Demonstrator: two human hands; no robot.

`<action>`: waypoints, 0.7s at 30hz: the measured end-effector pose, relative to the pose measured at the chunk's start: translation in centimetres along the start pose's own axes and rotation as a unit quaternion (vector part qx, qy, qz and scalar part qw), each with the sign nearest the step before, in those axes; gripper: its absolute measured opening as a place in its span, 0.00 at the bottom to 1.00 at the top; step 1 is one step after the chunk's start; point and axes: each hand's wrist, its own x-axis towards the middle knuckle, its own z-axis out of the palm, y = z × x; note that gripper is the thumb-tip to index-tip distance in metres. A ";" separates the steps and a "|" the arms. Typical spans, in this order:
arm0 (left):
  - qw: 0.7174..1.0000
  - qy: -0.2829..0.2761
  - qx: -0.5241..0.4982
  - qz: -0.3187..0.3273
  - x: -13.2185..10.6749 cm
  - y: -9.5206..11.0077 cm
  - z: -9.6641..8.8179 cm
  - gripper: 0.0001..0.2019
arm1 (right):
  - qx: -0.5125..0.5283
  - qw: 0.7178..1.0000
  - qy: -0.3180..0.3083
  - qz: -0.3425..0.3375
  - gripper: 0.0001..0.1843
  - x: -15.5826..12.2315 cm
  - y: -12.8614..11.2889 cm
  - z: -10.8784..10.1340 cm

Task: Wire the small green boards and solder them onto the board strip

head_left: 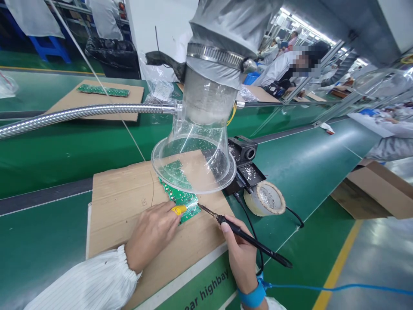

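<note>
Cardboard sheet [122, 193], green circuit board [180, 199], black soldering iron [245, 236]

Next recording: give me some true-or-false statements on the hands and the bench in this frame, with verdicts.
1. The right hand grips the soldering iron, tip at the circuit board edge. True.
2. The left hand is lifted clear of the board. False: it rests on it, a yellow finger cover on one fingertip.
3. The board lies on a cardboard sheet. True.
4. The blue wrist strap is on the left wrist. False: it is on the right wrist.
5. A clear hood hangs over the board. True.
</note>
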 end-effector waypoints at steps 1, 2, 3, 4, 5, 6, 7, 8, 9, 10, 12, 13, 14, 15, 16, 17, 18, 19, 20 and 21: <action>1.000 0.000 0.003 0.001 0.0 0.0 0.0 0.13 | 0.001 1.000 0.000 -0.001 0.16 0.0 0.0 0.0; 1.000 -0.001 0.006 0.003 0.1 0.0 0.1 0.13 | 0.001 1.000 0.000 -0.002 0.16 0.0 0.0 0.0; 1.000 -0.003 0.009 0.004 0.1 0.0 0.2 0.13 | 0.001 1.000 0.000 -0.003 0.16 0.0 0.0 0.0; 1.000 -0.006 0.012 0.005 0.2 0.0 0.2 0.14 | 0.000 1.000 0.000 -0.004 0.16 0.0 0.1 0.0; 1.000 -0.009 0.014 0.006 0.2 0.1 0.2 0.14 | -0.001 1.000 -0.001 -0.004 0.16 0.0 0.1 0.0; 1.000 -0.011 0.014 0.006 0.3 0.1 0.2 0.14 | -0.002 1.000 -0.001 -0.004 0.16 0.0 0.1 -0.1; 1.000 -0.009 0.012 0.006 0.3 0.1 0.1 0.14 | -0.003 1.000 -0.002 -0.003 0.16 0.0 0.1 -0.1; 1.000 -0.002 0.009 0.006 0.3 0.1 0.0 0.14 | -0.001 1.000 -0.003 0.000 0.16 0.0 0.2 -0.1; 1.000 0.009 0.005 0.006 0.3 0.0 -0.2 0.14 | 0.004 1.000 -0.001 0.004 0.16 -0.1 0.2 -0.1; 1.000 0.026 0.003 0.004 0.2 -0.1 -0.5 0.14 | 0.010 1.000 0.003 0.009 0.17 -0.1 0.2 -0.1; 0.998 0.062 0.001 -0.006 0.0 -0.4 -1.1 0.13 | 0.031 0.999 0.013 0.020 0.18 -0.2 0.2 -0.1; 0.997 0.077 0.001 -0.014 -0.1 -0.6 -1.4 0.12 | 0.043 0.999 0.017 0.026 0.19 -0.2 0.2 -0.2; 0.996 0.088 -0.001 -0.021 -0.3 -0.9 -1.6 0.11 | 0.053 0.998 0.019 0.030 0.20 -0.2 0.2 -0.2; 0.995 0.093 -0.006 -0.025 -0.6 -1.1 -1.7 0.11 | 0.061 0.997 0.020 0.032 0.21 -0.2 0.1 -0.3; 0.995 0.093 -0.013 -0.025 -0.8 -1.3 -1.8 0.10 | 0.065 0.997 0.019 0.033 0.21 -0.2 -0.1 -0.4; 0.996 0.088 -0.021 -0.021 -1.1 -1.5 -1.8 0.10 | 0.064 0.997 0.019 0.033 0.21 -0.3 -0.3 -0.4; 0.996 0.084 -0.031 -0.016 -1.3 -1.6 -1.7 0.10 | 0.062 0.997 0.019 0.032 0.21 -0.2 -0.5 -0.4; 0.996 0.078 -0.040 -0.013 -1.5 -1.7 -1.6 0.09 | 0.060 0.998 0.019 0.031 0.21 -0.2 -0.8 -0.3; 0.996 0.073 -0.049 -0.015 -1.7 -1.7 -1.4 0.08 | 0.060 0.998 0.018 0.029 0.21 -0.2 -1.1 -0.2; 0.996 0.068 -0.056 -0.022 -1.8 -1.7 -1.3 0.06 | 0.063 0.998 0.013 0.027 0.21 -0.1 -1.4 0.0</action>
